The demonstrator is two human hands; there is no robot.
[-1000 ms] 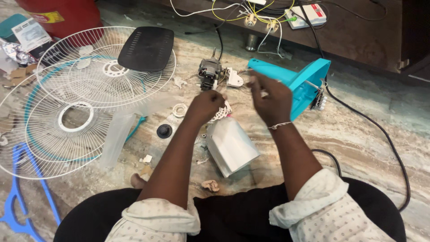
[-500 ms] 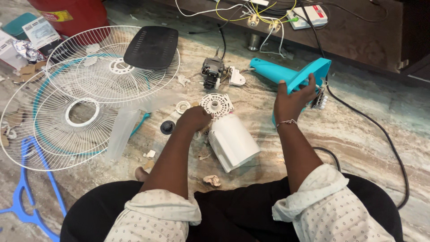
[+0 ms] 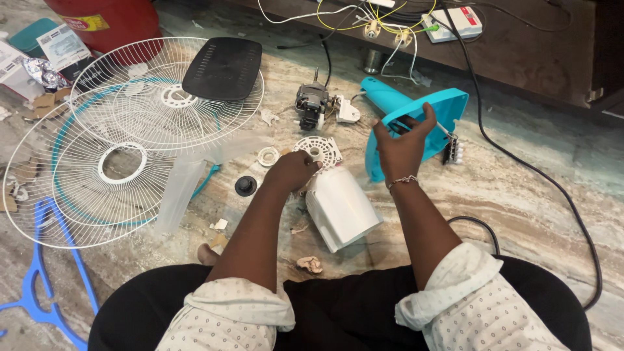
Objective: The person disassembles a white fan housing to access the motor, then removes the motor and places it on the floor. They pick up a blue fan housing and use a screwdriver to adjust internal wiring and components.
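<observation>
My left hand [image 3: 294, 170] is closed on the edge of a white round slotted plastic cover [image 3: 317, 151], just above a white motor housing [image 3: 341, 206] lying on the floor. My right hand [image 3: 403, 144] grips the rim of a turquoise fan body part [image 3: 416, 114] that stands tilted on the floor. A small switch block [image 3: 452, 151] with wires hangs at its right side. A bare fan motor [image 3: 311, 105] with a white piece [image 3: 346, 110] beside it lies behind the cover.
Two white wire fan grilles [image 3: 123, 140] lie at the left, a black flat base [image 3: 223, 67] resting on them. A clear fan blade [image 3: 182, 188], black knob [image 3: 245, 186], white ring [image 3: 267, 156], blue stand legs [image 3: 39, 286], red container [image 3: 107, 19], black cable [image 3: 552, 188] and loose wires [image 3: 390, 26] surround me.
My right hand left the small part near my left hand and moved right to grasp the turquoise fan body. My left hand lowered the white cover to the floor by the housing.
</observation>
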